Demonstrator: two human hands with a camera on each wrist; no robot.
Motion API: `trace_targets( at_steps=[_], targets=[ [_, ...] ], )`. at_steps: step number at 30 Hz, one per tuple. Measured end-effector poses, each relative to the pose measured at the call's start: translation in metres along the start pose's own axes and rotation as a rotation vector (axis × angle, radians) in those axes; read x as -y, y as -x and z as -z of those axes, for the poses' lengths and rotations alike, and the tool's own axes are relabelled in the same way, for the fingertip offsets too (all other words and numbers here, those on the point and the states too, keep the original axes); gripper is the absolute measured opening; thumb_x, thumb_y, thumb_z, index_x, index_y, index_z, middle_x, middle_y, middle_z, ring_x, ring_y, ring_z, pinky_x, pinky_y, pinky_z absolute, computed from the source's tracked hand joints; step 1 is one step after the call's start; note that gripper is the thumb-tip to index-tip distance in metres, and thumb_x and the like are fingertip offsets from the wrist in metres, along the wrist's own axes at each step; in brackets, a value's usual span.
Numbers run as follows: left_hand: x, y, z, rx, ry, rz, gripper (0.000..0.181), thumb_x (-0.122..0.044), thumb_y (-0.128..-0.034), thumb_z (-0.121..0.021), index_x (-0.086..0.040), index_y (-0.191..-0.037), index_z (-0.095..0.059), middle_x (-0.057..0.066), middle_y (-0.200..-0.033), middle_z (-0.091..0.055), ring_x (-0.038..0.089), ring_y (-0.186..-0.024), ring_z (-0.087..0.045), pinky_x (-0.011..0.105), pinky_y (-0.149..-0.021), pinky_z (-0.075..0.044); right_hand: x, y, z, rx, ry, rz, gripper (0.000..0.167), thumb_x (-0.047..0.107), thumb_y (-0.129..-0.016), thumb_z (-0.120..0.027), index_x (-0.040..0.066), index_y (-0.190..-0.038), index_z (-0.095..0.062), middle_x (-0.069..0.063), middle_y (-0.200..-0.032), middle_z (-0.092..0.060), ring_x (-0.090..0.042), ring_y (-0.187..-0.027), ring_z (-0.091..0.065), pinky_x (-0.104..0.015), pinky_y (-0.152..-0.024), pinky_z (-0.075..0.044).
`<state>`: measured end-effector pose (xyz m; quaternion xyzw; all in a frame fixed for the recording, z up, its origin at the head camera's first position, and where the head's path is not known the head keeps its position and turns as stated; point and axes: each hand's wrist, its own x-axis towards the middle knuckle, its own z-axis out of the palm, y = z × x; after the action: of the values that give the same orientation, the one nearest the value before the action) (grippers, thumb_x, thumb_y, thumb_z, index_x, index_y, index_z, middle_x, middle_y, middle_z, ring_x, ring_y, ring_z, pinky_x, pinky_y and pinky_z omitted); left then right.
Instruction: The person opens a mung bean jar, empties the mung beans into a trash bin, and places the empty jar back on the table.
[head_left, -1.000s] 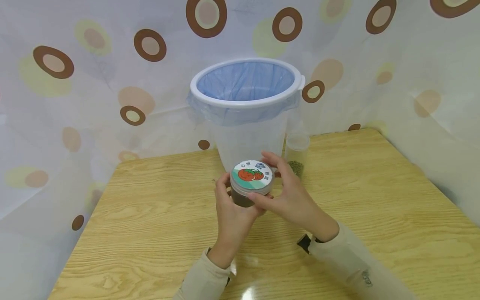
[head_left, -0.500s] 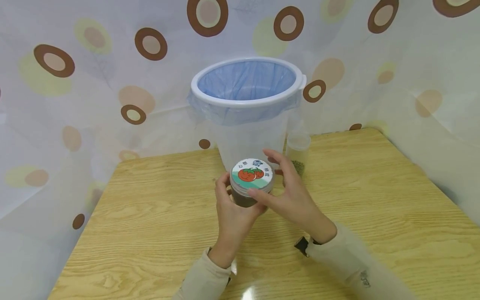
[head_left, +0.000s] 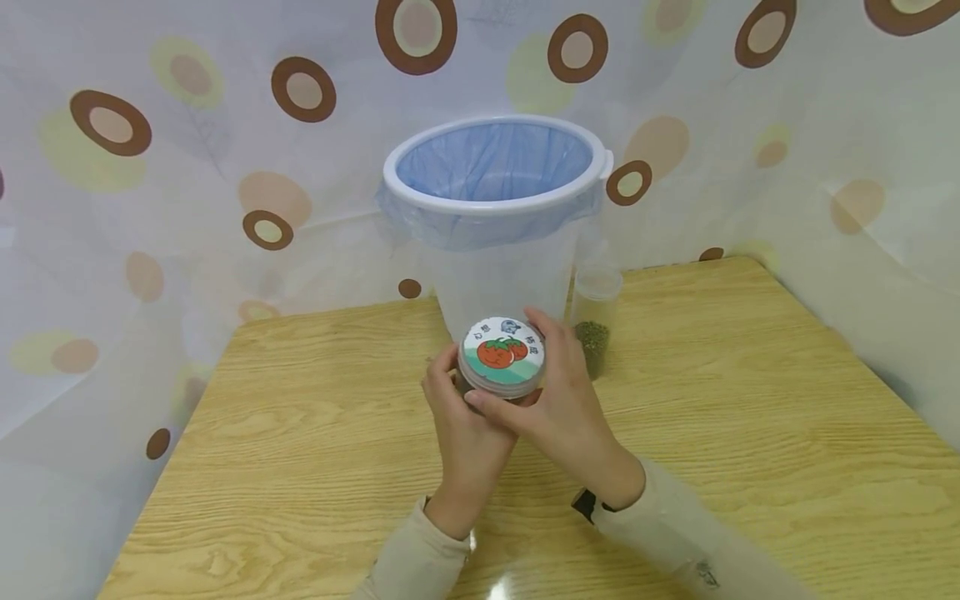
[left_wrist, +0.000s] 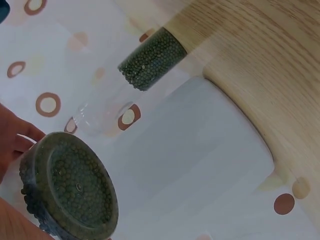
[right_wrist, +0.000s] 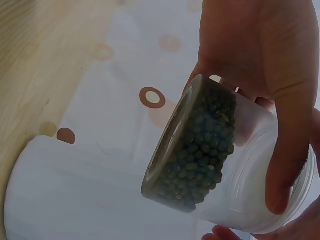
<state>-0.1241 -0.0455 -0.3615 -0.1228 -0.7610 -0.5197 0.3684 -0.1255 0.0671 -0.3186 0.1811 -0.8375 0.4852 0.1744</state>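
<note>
A round clear jar with green beans, probably mung beans (right_wrist: 195, 150), is held up off the table in both hands. Its lid (head_left: 501, 354) carries a label with red tomatoes on white and green. My left hand (head_left: 468, 437) grips the jar's body from the left and below. My right hand (head_left: 573, 408) grips the lid's rim from the right, thumb along the near side, fingers on the far side and partly hidden. The jar is tilted, and its beaded underside (left_wrist: 80, 185) shows in the left wrist view. The lid is on the jar.
A translucent white bin (head_left: 495, 271) lined with a blue bag stands behind the hands. Beside its right side is a tall clear container (head_left: 596, 321), partly filled with green beans. The wooden table (head_left: 300, 450) meets patterned sheeting (head_left: 187, 258) at the back and sides.
The lid's label has turned slightly counterclockwise. My right hand has moved left and closer round the lid, its thumb sliding along the near rim. The left hand still holds the jar.
</note>
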Motion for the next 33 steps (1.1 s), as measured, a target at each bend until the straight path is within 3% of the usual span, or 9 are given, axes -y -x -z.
trace_targets(
  at_steps=[8,15,22,33],
  targets=[
    [-0.001,-0.001,-0.001,0.006,0.013,-0.005,0.081,-0.014,-0.0659,-0.087,-0.003,-0.129,-0.038,0.012,-0.120,-0.044,0.025,-0.111,-0.041,0.036,-0.082,-0.044,-0.005,-0.001,0.001,0.001,0.013,0.017,0.097,0.034,-0.072,-0.085,0.006,-0.145,-0.028,-0.012,-0.137,-0.040,-0.028,-0.119,-0.040,-0.049,-0.093,-0.041],
    [-0.002,-0.002,0.002,0.062,0.054,0.016,0.081,-0.015,-0.0674,-0.087,-0.004,-0.130,-0.036,0.014,-0.119,-0.042,0.025,-0.109,-0.040,0.035,-0.079,-0.043,-0.004,-0.001,0.006,0.014,0.001,0.038,0.094,0.032,-0.073,-0.084,0.007,-0.145,-0.030,-0.012,-0.135,-0.043,-0.027,-0.119,-0.041,-0.049,-0.092,-0.041],
    [-0.003,-0.003,0.005,0.087,0.063,0.008,0.087,-0.018,-0.0639,-0.090,-0.004,-0.130,-0.037,0.011,-0.120,-0.044,0.024,-0.107,-0.041,0.039,-0.083,-0.040,-0.004,-0.002,0.017,0.118,-0.100,0.003,0.093,0.026,-0.075,-0.083,0.012,-0.148,-0.026,-0.009,-0.134,-0.041,-0.023,-0.119,-0.042,-0.047,-0.094,-0.040],
    [-0.007,-0.007,0.011,0.202,0.155,0.092,0.084,-0.017,-0.0648,-0.089,-0.008,-0.132,-0.038,0.006,-0.124,-0.047,0.019,-0.114,-0.044,0.043,-0.092,-0.037,-0.011,-0.005,0.032,0.244,-0.154,0.004,0.087,0.024,-0.080,-0.079,0.018,-0.150,-0.026,-0.005,-0.147,-0.033,-0.023,-0.130,-0.038,-0.052,-0.103,-0.034]
  ],
)
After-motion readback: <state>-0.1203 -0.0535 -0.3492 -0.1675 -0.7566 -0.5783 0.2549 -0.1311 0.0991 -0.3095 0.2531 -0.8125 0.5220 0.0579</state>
